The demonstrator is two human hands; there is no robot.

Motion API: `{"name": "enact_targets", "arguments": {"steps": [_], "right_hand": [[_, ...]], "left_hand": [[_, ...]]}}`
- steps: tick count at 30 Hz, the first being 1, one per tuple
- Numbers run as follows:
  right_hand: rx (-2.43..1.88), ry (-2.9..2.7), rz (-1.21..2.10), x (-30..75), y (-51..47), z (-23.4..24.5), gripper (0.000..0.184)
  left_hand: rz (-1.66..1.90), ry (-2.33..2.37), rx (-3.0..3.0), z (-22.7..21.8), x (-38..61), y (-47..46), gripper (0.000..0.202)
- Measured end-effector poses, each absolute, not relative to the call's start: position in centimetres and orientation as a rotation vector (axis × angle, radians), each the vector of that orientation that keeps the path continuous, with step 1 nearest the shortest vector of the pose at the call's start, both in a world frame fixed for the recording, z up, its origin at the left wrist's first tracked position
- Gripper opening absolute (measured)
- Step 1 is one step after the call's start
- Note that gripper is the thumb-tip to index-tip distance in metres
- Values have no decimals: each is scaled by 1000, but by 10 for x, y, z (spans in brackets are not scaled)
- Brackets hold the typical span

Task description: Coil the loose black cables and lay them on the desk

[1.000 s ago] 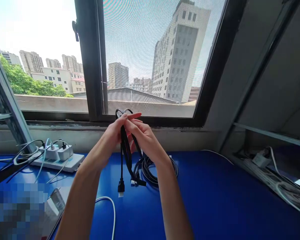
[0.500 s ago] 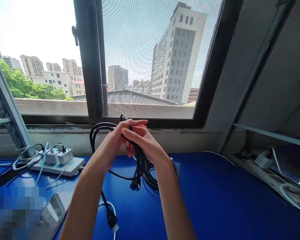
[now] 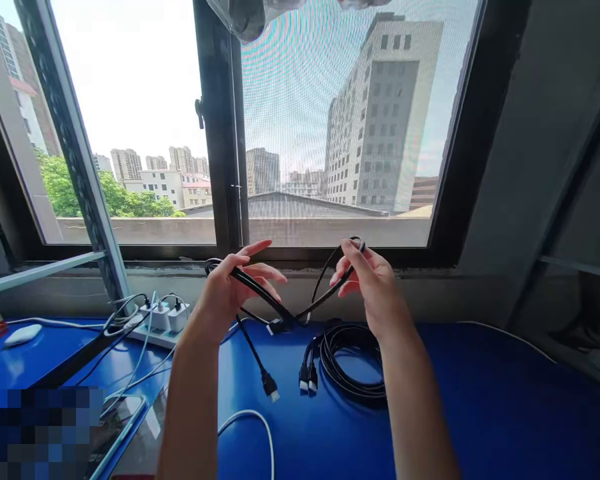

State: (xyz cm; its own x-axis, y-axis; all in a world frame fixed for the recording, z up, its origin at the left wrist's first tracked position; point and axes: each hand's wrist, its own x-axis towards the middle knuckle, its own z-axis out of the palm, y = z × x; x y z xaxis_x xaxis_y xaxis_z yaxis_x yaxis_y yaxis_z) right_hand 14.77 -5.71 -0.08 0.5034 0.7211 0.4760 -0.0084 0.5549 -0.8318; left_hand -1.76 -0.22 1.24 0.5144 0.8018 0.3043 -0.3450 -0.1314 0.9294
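Note:
My left hand (image 3: 230,288) and my right hand (image 3: 373,283) are raised above the blue table (image 3: 480,413), apart from each other, each pinching one end of a bundle of black cable (image 3: 285,313) that sags between them. A plug (image 3: 270,387) hangs down from the left hand's side of the cable. Under my right hand a coiled black cable (image 3: 353,357) lies on the table with two plugs (image 3: 307,380) at its left.
A white power strip (image 3: 163,323) with chargers and wires sits at the left by the window sill. A white cable (image 3: 253,427) curves near the front. A white mouse (image 3: 23,333) lies far left. A window frame (image 3: 225,133) stands behind.
My hands have moved apart, drawing the black cable out between them. The camera has shifted, so the view has turned left and the coil shows fully.

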Motion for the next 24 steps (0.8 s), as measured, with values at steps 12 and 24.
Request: {"name": "enact_targets", "arguments": {"steps": [12, 24], "right_hand": [[-802, -911, 501, 172, -104, 15, 21], [-638, -373, 187, 161, -97, 22, 16]], "left_hand": [[1323, 757, 1320, 5, -38, 16, 32], [1494, 979, 1202, 4, -44, 23, 37]]}}
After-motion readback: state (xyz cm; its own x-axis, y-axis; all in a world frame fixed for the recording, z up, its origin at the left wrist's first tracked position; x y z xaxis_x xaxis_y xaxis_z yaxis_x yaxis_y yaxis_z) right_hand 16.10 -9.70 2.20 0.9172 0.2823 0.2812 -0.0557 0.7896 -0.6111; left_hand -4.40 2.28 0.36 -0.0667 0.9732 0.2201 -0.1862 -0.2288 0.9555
